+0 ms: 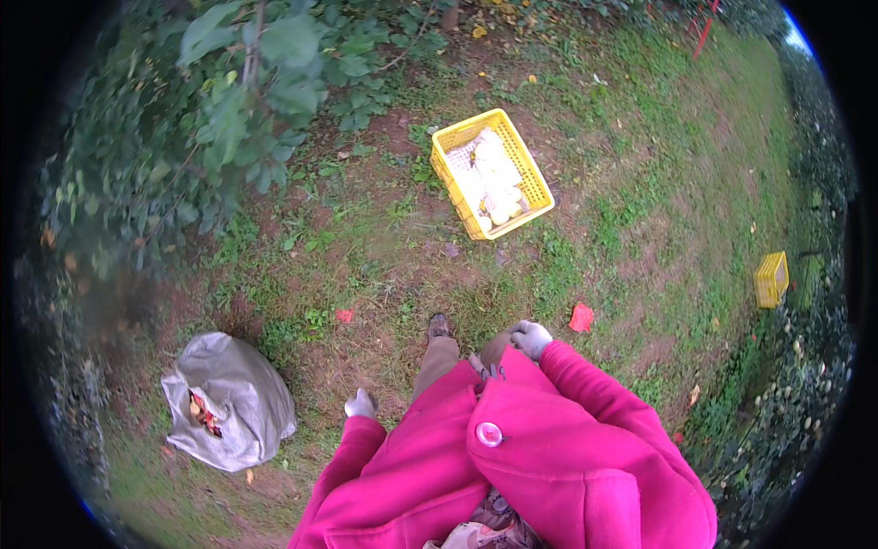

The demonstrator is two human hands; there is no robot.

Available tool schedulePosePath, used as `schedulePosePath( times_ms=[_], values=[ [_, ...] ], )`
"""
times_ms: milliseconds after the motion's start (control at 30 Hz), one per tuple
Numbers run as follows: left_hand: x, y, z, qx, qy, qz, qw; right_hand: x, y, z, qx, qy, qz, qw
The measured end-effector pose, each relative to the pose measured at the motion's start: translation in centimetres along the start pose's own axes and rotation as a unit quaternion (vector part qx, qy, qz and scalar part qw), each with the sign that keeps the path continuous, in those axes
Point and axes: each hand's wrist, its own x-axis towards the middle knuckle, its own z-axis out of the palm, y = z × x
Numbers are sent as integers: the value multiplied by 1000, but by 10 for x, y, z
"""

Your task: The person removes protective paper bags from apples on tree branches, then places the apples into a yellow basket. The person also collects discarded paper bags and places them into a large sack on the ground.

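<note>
My left hand (pixel 361 403), in a pale glove, hangs beside my pink coat (pixel 569 439). Its fingers are too small and turned away to make out. Near the coat's hem and my knee is my right hand (pixel 530 338), also gloved, with curled fingers; what lies inside them is hidden. Ahead of me a yellow plastic crate (pixel 458 199) stands on the ground, holding pale round fruits (pixel 501 214) and white wrapping material (pixel 495 161). To the left of my left hand sits a grey woven sack (pixel 254 398), its mouth showing red and tan scraps (pixel 204 414).
Leafy tree branches (pixel 274 75) hang over the upper left. A second yellow crate (pixel 772 280) stands far right beside a row of foliage (pixel 775 412). Red scraps (pixel 581 318) lie on the grassy ground (pixel 658 274). Red poles (pixel 704 34) show at the upper right.
</note>
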Motion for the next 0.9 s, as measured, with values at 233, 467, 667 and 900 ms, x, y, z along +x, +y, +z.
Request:
schedulePosePath(
  times_ms=[233, 467, 667, 900],
  values=[
    [5, 358, 37, -125, -42, 113, 985, 50, 51, -71, 52, 174, 52, 982],
    [37, 467, 149, 79, -178, 194, 961, 203, 175, -121, 127, 75, 128, 981],
    [-1, 508, 272, -12, -220, 67, 973, 276, 99, -250, 225, 143, 95, 959],
    [75, 550, 345, -157, -217, -43, 963, 390, 35, -349, 232, 225, 56, 945]
  ],
)
